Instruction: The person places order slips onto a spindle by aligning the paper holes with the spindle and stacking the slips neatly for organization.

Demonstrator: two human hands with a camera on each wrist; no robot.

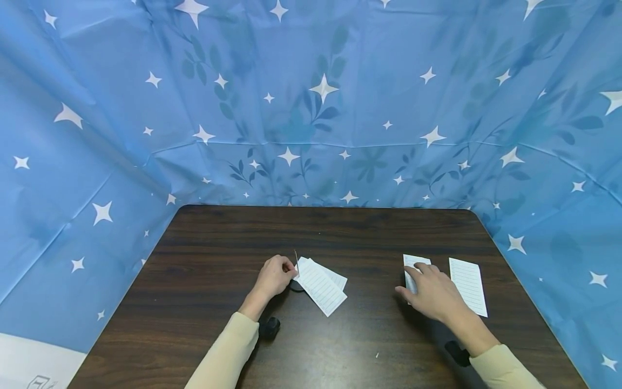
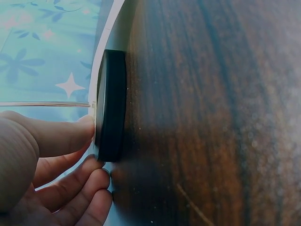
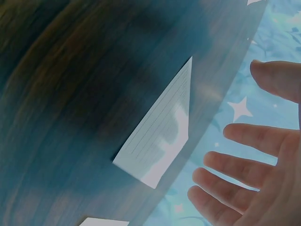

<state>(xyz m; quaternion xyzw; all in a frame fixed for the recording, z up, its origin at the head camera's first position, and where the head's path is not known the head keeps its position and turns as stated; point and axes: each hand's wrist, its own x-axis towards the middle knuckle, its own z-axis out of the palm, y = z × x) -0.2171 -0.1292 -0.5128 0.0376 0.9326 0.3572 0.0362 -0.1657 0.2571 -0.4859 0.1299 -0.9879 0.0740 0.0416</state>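
Note:
My left hand (image 1: 276, 276) is at a bill spike, its thin upright metal rod (image 1: 296, 259) rising beside the fingertips. In the left wrist view the thumb lies at the top of the spike's round black base (image 2: 112, 106), with the other fingers curled against its rim. Two overlapping lined paper slips (image 1: 320, 289) lie over the base and partly hide it. Over on the right, my right hand (image 1: 430, 292) hovers over another lined slip (image 1: 412, 261), fingers spread and nearly straight, nothing gripped. Its shadow falls across that slip (image 3: 160, 134) in the right wrist view.
One more lined slip (image 1: 468, 286) lies just right of my right hand, near the table's right edge. A tiny pale scrap (image 1: 377, 355) is on the dark wooden table (image 1: 369, 232) toward the front. A blue star-patterned curtain (image 1: 311, 119) hangs behind and around the table.

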